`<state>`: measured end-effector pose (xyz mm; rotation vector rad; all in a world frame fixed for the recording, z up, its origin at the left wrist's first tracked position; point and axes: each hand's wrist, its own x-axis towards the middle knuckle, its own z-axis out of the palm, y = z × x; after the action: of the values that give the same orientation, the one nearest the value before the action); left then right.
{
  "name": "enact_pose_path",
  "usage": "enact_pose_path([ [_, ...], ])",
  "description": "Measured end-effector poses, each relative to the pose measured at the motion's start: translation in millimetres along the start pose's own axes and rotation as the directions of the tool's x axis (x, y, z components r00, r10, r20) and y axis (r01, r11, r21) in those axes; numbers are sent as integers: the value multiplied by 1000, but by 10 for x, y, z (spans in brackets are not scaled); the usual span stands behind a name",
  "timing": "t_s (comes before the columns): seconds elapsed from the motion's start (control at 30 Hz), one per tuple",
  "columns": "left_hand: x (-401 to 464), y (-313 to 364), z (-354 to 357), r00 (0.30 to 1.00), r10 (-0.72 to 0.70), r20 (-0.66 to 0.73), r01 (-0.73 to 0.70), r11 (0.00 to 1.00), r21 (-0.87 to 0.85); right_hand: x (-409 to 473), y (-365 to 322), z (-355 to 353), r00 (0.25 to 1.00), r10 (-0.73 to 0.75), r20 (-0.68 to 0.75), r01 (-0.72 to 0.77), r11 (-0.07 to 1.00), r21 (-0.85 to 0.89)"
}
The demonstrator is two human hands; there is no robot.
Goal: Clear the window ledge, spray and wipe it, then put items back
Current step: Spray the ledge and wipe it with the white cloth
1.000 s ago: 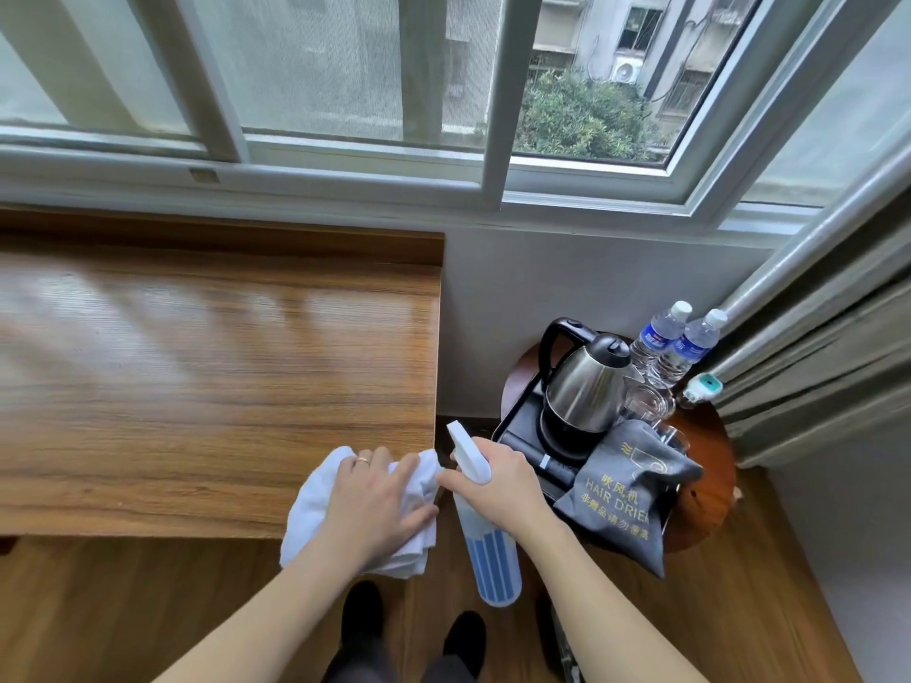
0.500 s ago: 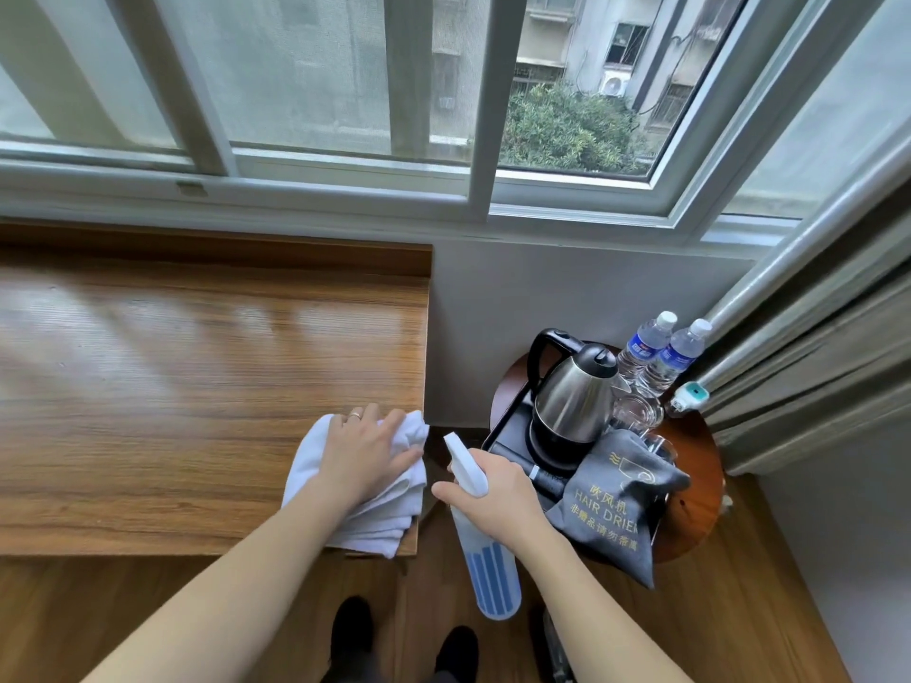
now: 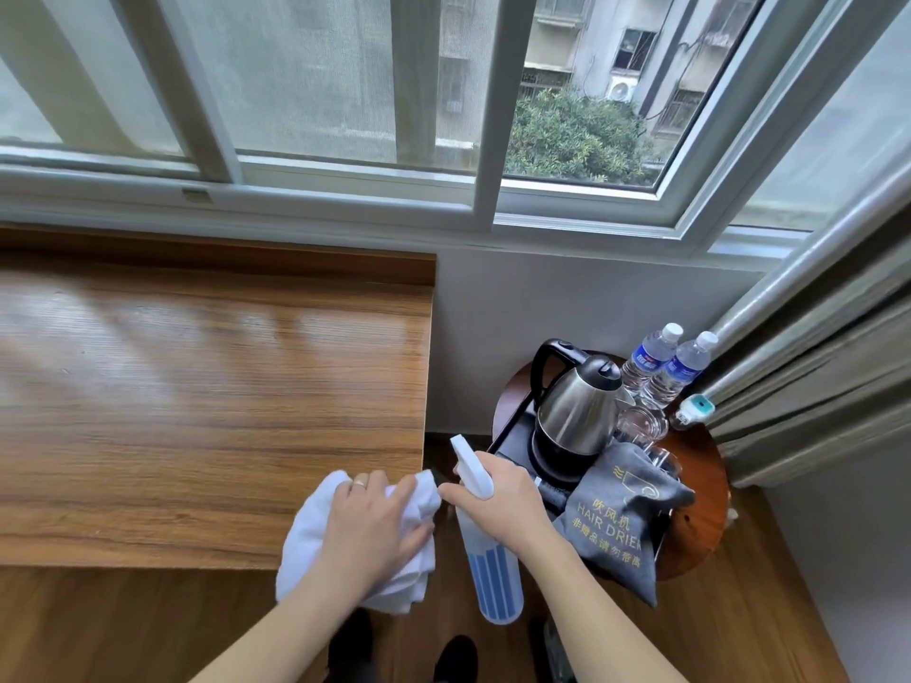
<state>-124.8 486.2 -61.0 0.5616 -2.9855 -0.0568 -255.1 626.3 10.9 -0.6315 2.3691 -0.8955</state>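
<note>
Head view: the wooden window ledge (image 3: 197, 411) lies bare, so wiping appears to be the step in hand. To do it well, press the white cloth (image 3: 315, 534) flat and run overlapping passes from the near right corner toward the far left. The left hand (image 3: 374, 525) lies palm down, fingers spread, pressing the cloth at the ledge's near right corner. The right hand (image 3: 498, 500) is clenched around the spray bottle (image 3: 488, 549), held just right of the ledge. The kettle (image 3: 577, 411) and water bottles (image 3: 660, 367) wait on the side table (image 3: 700, 510).
</note>
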Motion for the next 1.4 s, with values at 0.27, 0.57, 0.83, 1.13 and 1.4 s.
enact_pose_path([
  [0.27,-135,-35,11,996,94,-12,-95,993,-64,148,-195,-10,1000,-16,0,16,1000,-16],
  [0.57,622,-440,-13,999,24,-42,-25,999,-30,328,-378,-19,998,16,-54,-17,1000,-19],
  [0.83,1102,-636,-10,998,59,32,-59,998,-12,385,-561,24,990,50,-133,-48,999,12],
  [1.13,1392,-690,62,992,112,50,-111,994,-14,381,-624,4,974,103,-200,-78,989,129],
  [1.4,1664,-686,119,995,73,68,-73,997,-11,612,-467,-205,978,85,-192,-51,983,175],
])
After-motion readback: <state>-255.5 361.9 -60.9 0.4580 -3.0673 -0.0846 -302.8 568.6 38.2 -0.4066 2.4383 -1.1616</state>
